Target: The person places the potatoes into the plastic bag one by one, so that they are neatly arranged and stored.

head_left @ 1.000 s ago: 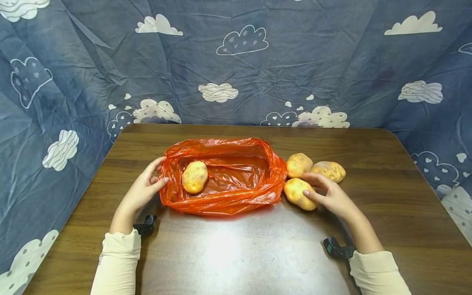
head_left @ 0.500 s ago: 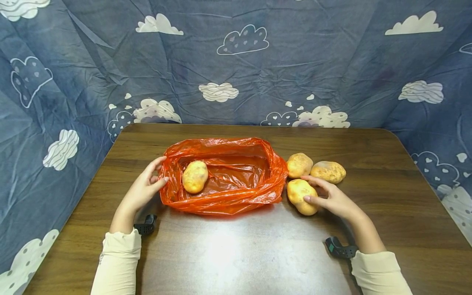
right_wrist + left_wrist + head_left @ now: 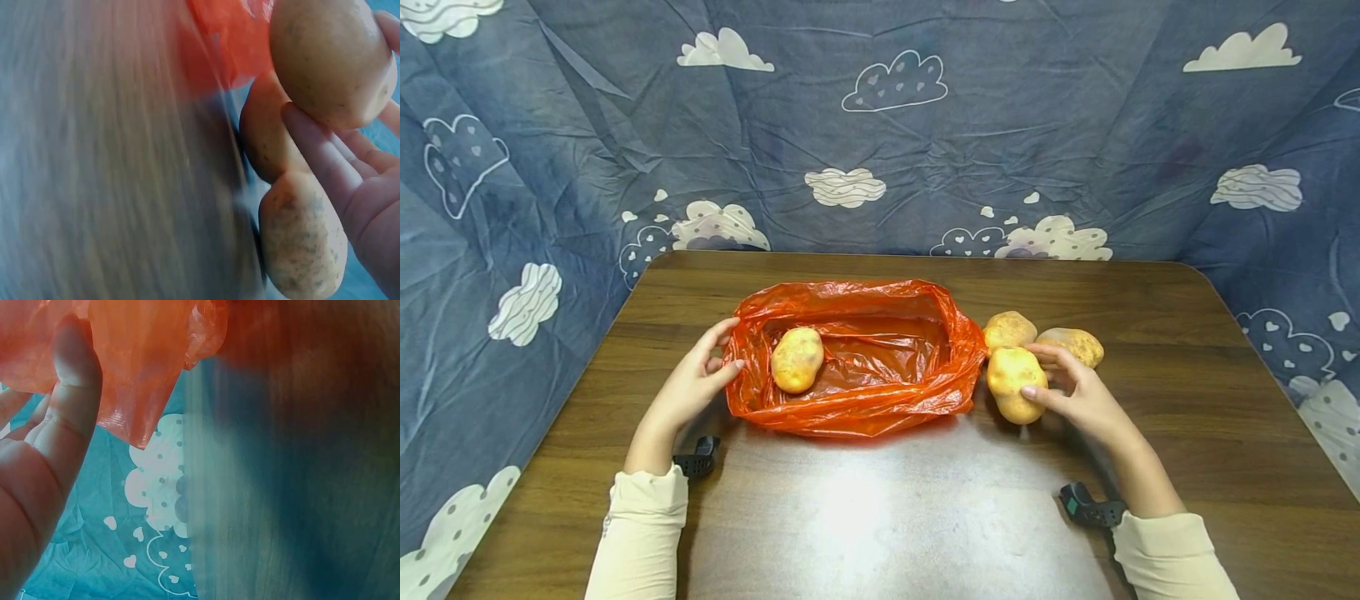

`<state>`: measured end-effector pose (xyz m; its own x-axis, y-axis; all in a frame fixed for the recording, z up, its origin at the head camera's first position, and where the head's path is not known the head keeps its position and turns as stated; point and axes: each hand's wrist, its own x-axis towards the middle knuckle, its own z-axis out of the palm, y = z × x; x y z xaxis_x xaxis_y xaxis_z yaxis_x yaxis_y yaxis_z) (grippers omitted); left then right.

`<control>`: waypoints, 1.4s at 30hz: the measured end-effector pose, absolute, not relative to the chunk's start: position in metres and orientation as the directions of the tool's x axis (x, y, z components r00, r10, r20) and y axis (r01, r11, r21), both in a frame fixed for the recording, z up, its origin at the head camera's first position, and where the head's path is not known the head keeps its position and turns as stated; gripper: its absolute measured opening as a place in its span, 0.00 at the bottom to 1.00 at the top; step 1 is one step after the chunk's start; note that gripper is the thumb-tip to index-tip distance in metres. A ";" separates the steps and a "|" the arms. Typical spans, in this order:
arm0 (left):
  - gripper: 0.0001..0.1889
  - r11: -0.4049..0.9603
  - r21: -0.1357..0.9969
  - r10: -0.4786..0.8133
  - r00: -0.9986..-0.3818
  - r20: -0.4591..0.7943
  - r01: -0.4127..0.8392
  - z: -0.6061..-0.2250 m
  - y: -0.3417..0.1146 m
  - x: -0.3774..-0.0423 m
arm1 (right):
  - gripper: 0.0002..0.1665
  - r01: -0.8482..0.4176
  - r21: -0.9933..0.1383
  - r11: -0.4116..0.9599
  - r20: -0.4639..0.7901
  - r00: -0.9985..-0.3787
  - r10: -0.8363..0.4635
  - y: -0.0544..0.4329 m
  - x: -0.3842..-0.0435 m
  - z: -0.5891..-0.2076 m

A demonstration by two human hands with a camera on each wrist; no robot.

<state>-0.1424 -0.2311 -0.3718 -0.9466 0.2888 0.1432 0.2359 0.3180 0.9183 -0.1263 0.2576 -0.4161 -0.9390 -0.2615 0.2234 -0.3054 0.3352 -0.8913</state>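
Note:
A red plastic bag (image 3: 850, 421) lies spread on the table, its mouth wide and facing up. One potato (image 3: 797, 360) rests inside, toward the left. My left hand (image 3: 688, 387) holds the bag's left side, thumb over the plastic (image 3: 144, 356) and other fingers partly hidden behind it. Right of the bag, my right hand (image 3: 1078, 400) grips another potato (image 3: 1017, 387) between thumb and fingers. In the right wrist view this gripped potato (image 3: 331, 59) hangs above the others. Two more potatoes sit just behind it, one against the bag (image 3: 1009, 327) and one farther right (image 3: 1078, 343).
The brown wooden table (image 3: 1195, 392) extends around the bag and potatoes, with glare (image 3: 850, 508) near the front. A blue cloud-print cloth (image 3: 1075, 125) hangs behind and beside it. Black wrist devices (image 3: 1090, 506) sit on both forearms.
My right hand has drawn its potato slightly right, then raised it so that it overlaps the potatoes behind. The left hand, the bag and the potato inside have stayed in place.

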 end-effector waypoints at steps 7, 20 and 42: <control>0.29 0.322 0.919 0.285 -0.949 0.136 0.229 -0.372 -0.231 -0.142 | 0.32 -0.317 -0.928 0.196 0.278 -0.939 -0.200 0.247 -0.124 -0.411; 0.29 0.310 0.920 0.294 -0.944 0.149 0.241 -0.371 -0.231 -0.143 | 0.34 -0.409 -0.910 -0.070 0.414 -0.905 -0.098 0.222 -0.123 -0.398; 0.29 0.327 0.917 0.284 -0.949 0.135 0.229 -0.370 -0.230 -0.142 | 0.34 -0.390 -0.920 -0.041 0.391 -0.920 -0.011 0.170 -0.143 -0.380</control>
